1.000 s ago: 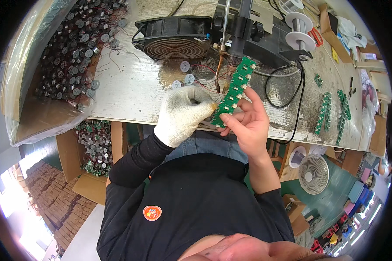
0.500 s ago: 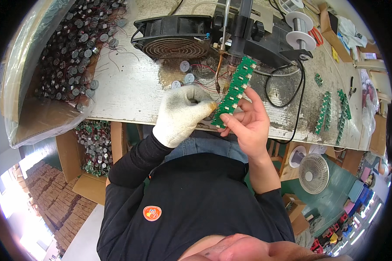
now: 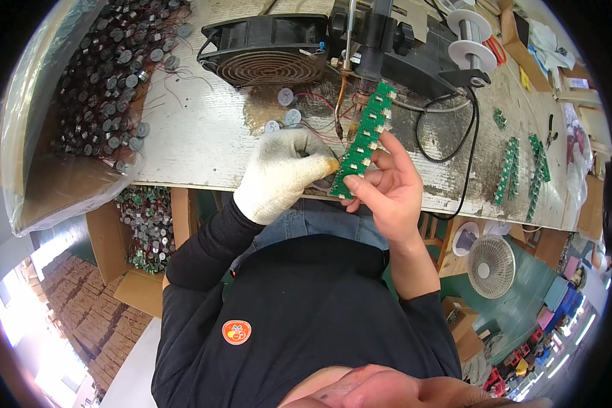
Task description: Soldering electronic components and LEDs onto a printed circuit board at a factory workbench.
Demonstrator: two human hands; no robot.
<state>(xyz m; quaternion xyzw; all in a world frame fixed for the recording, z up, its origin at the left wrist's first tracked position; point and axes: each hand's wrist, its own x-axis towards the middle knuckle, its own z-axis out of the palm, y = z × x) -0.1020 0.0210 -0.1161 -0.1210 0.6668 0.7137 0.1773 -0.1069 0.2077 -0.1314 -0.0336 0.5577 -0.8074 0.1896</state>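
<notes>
My right hand (image 3: 392, 189), bare, grips the lower end of a green circuit board strip (image 3: 368, 132) between thumb and fingers. The strip slants up to the right, with small white connectors along its right edge. My left hand (image 3: 283, 170), in a white knitted glove with yellowed fingertips, is closed in a pinch at the strip's lower left edge. Whatever lies between those fingertips is too small to make out. Just beyond the glove are small round metal motors (image 3: 285, 96) with thin red wires. A soldering iron tip (image 3: 339, 127) points down to the left of the strip.
A black fan (image 3: 265, 51) stands at the back beside the soldering stand, with a solder wire spool (image 3: 470, 54) to its right. Many wired motors (image 3: 109, 81) fill a plastic-lined box at left. More green strips (image 3: 508, 170) and cutters (image 3: 551, 132) lie at right.
The bench has shifted slightly up and left in the picture. Both hands keep nearly the same hold, and the strip stands a little more upright.
</notes>
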